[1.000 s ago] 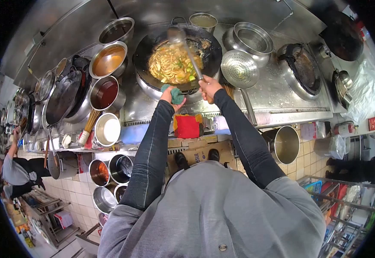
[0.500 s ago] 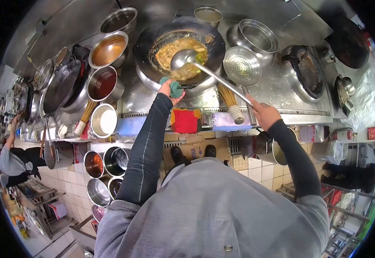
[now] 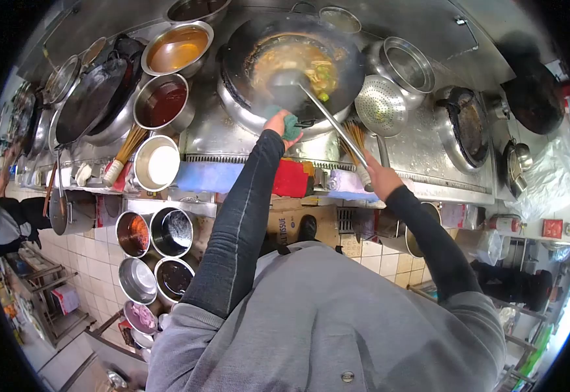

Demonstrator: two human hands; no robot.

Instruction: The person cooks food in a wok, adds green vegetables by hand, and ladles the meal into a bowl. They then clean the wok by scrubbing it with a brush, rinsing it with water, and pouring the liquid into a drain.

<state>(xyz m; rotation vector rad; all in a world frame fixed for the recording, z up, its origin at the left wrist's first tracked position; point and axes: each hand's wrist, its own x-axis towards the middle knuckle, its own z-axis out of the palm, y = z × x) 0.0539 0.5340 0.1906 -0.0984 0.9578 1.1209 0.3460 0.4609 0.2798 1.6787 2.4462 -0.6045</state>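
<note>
A large black wok [image 3: 345,60] sits on the stove, with steam over the saucy food [image 3: 284,57] and green pieces in it. My left hand [image 3: 276,123] is closed around a folded green cloth [image 3: 291,128] at the wok's near edge, where a dark handle loop shows beside the cloth. My right hand [image 3: 381,179] grips the long handle of a steel ladle [image 3: 329,116]. The ladle's bowl lies in the wok, blurred by steam. Under the ladle handle rests a bamboo brush [image 3: 354,138], and a perforated strainer [image 3: 380,104] lies right of the wok.
Left of the wok stand bowls of amber liquid [image 3: 175,51] and dark red sauce [image 3: 162,103], plus a white-filled pot [image 3: 159,163]. Another wok [image 3: 93,108] is further left. Several pots [image 3: 135,234] stand low at left. Another person [image 3: 12,222] works at far left.
The view has shifted, so the stove sits higher and the wok further right. The ladle's bowl has moved within the wok, and more steam rises. Both hands keep their holds.
</note>
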